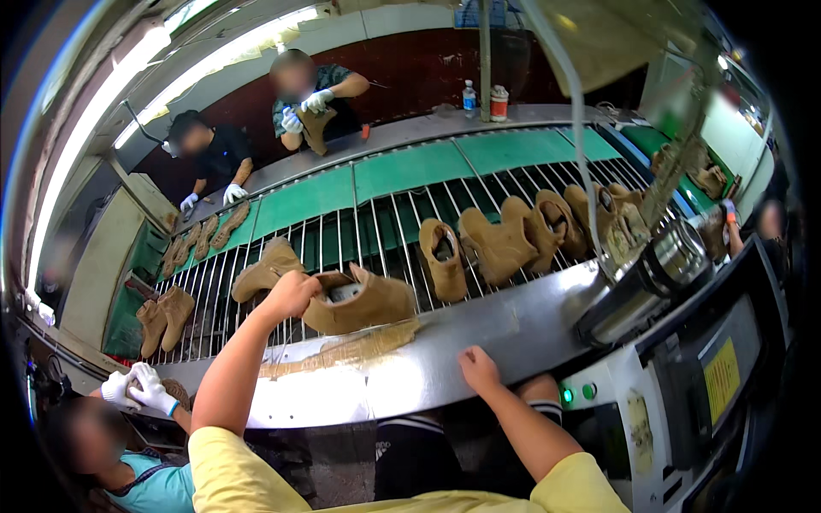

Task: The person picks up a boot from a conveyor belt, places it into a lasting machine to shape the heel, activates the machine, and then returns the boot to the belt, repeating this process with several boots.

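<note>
I see a long fluorescent light strip (pixel 94 111) running overhead at the left, above a dark red wall (pixel 410 73) at the far side. Green belt panels (pixel 402 169) line the conveyor's far half. A grey machine panel (pixel 684 385) with green lamps (pixel 577 393) stands at right.

Left hand (pixel 289 295) gripping tan boot (pixel 359 301), right hand (pixel 477 369) on steel ledge (pixel 445 359)

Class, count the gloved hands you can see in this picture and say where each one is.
6. Two on the person at lower left. Two on the far worker leaning on the rail. Two on the far worker holding a boot. Others may be hidden at the blurred right edge.
</note>
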{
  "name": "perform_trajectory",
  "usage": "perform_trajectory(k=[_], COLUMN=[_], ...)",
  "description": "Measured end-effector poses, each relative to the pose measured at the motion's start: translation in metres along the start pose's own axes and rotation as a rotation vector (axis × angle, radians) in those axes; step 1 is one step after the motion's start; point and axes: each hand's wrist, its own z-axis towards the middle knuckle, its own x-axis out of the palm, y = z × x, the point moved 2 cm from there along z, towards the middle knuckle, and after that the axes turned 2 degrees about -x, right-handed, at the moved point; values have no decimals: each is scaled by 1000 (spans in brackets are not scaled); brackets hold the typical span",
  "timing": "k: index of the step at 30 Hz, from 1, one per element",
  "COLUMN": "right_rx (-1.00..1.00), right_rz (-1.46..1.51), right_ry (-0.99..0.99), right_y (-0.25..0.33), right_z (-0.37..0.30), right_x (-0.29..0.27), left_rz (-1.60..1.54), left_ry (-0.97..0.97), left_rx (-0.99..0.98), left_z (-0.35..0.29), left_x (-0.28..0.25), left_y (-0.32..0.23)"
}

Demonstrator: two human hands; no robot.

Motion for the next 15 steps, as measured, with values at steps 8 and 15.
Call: perform_trajectory(k=[8,15], right_rx=[655,511], right_rz=[1709,1541], right_ry=[1341,749], right_y=[107,69], right_z=[-201,-240], right_x=[-81,-146], left_rz=[281,468], left_ry=[520,513], left_rx=[327,761], left_z=[-183,-191], left_x=[88,150], left_y=[-107,-159])
